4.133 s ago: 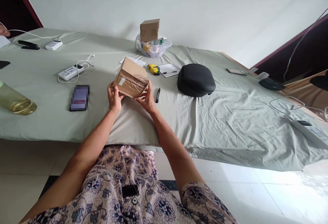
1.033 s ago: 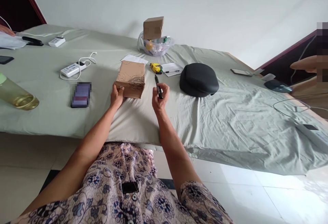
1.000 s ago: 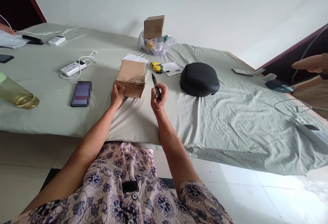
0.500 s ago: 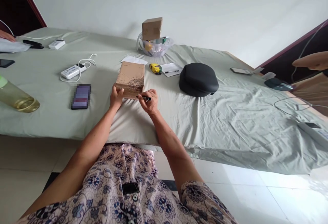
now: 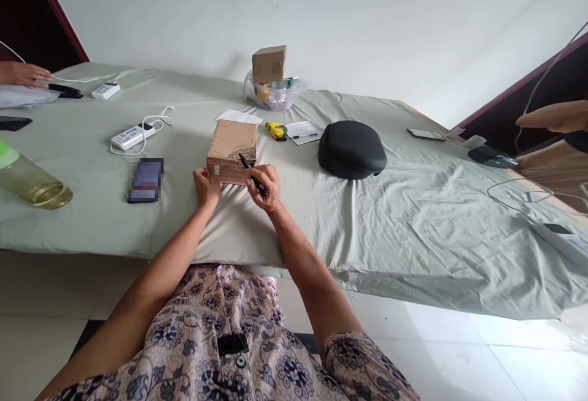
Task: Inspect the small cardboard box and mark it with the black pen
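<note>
A brown cardboard box (image 5: pixel 229 138) lies on the cloth in front of me. Dark scribbled lines cover the right part of its top and run toward the near edge. My left hand (image 5: pixel 206 189) grips the box at its near left corner, beside a small patterned label (image 5: pixel 216 169) on the near side. Held in my right hand (image 5: pixel 266 185) is a black marker (image 5: pixel 253 174), its upper end slanting over the scribbled top. Whether the tip touches the cardboard is hard to make out.
Left are a phone (image 5: pixel 146 180), a power strip (image 5: pixel 131 137) and a bottle (image 5: pixel 37 187). Behind the box are a yellow tape measure (image 5: pixel 275 130), paper (image 5: pixel 305 129) and a plastic bowl (image 5: pixel 275 96) bearing another box. Right is a black case (image 5: pixel 353 150). A co-worker's hand (image 5: pixel 27 74) shows far left.
My right hand has turned the marker so it points up over the box top. My left thumb has shifted off the near side, baring the label. The co-worker's hand reaches further into view.
</note>
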A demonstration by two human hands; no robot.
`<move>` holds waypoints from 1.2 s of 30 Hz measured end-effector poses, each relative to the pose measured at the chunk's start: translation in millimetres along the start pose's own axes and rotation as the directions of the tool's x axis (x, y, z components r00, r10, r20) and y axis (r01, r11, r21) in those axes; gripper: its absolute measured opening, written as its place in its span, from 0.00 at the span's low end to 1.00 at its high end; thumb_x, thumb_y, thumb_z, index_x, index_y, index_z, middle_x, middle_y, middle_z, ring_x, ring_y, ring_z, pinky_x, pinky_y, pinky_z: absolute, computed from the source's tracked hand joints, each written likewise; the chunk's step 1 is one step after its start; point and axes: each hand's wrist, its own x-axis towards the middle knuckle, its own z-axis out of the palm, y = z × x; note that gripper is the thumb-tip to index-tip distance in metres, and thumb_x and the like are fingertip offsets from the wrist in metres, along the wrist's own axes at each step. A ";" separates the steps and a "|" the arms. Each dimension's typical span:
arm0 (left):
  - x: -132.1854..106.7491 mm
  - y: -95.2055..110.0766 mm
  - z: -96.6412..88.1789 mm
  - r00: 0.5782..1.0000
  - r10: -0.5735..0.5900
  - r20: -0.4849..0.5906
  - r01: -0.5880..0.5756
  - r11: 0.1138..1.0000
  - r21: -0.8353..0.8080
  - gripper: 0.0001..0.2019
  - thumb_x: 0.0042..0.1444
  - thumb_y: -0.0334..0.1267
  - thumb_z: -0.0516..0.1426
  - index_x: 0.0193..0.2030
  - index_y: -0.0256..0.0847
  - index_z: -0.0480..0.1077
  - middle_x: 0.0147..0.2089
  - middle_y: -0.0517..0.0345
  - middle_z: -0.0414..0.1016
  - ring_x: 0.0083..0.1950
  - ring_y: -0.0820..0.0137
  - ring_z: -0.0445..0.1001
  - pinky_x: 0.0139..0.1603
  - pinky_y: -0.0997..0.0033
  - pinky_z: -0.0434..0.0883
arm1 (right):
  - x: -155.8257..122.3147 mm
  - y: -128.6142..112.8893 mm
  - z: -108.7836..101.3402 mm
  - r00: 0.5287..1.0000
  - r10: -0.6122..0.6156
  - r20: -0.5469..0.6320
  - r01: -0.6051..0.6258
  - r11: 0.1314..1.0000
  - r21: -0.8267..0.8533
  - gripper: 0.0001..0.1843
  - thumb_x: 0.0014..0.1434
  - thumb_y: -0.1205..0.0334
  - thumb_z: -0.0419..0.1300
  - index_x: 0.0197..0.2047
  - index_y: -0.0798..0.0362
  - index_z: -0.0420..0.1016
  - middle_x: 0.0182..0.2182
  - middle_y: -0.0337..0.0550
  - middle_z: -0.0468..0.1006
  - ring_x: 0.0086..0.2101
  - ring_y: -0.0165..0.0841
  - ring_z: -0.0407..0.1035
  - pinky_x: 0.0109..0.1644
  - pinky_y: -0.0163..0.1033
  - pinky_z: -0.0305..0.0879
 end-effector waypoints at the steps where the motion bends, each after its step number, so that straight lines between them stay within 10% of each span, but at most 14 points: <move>1: -4.0 1.6 -2.3 0.999 -0.028 -0.022 0.028 0.999 0.023 0.11 0.58 0.34 0.60 0.43 0.45 0.61 0.46 0.49 0.70 0.52 0.60 0.74 0.60 0.53 0.71 | 0.0 -0.7 0.3 1.000 -0.018 -0.003 0.018 1.000 0.007 0.19 0.69 0.47 0.54 0.48 0.49 0.80 0.37 0.46 0.79 0.39 0.37 0.74 0.50 0.48 0.70; 8: -32.6 12.3 -17.2 0.998 0.012 -0.060 -0.002 0.988 0.157 0.17 0.49 0.26 0.60 0.37 0.46 0.56 0.44 0.55 0.63 0.50 0.61 0.69 0.61 0.52 0.69 | -5.2 35.4 -13.9 0.919 0.340 -0.202 -0.352 0.936 -0.025 0.23 0.69 0.42 0.50 0.52 0.47 0.78 0.41 0.48 0.77 0.43 0.40 0.72 0.53 0.48 0.69; 18: -25.9 8.2 -28.2 0.995 0.033 0.095 -0.059 0.956 0.287 0.14 0.49 0.26 0.57 0.38 0.45 0.59 0.42 0.59 0.66 0.48 0.65 0.72 0.55 0.59 0.71 | -29.7 77.0 -5.4 0.606 0.789 -0.102 -0.794 0.593 -0.133 0.18 0.62 0.54 0.56 0.49 0.53 0.79 0.40 0.48 0.76 0.39 0.38 0.70 0.53 0.47 0.70; 30: -41.9 15.3 -61.9 0.764 0.215 0.609 -0.535 0.739 0.410 0.06 0.54 0.30 0.58 0.38 0.44 0.68 0.52 0.44 0.74 0.58 0.52 0.74 0.61 0.52 0.74 | -42.0 67.9 -22.9 0.630 0.775 -0.058 -0.769 0.611 -0.186 0.22 0.58 0.57 0.56 0.53 0.53 0.78 0.41 0.48 0.77 0.36 0.37 0.69 0.51 0.47 0.70; 36: -39.0 27.0 -67.2 0.849 0.253 0.464 -0.454 0.799 0.395 0.05 0.55 0.30 0.58 0.38 0.44 0.70 0.48 0.46 0.79 0.55 0.55 0.78 0.59 0.57 0.75 | -34.3 51.3 -23.1 0.632 0.760 0.154 -0.619 0.614 -0.490 0.27 0.61 0.47 0.62 0.60 0.51 0.76 0.52 0.57 0.77 0.55 0.51 0.70 0.60 0.58 0.66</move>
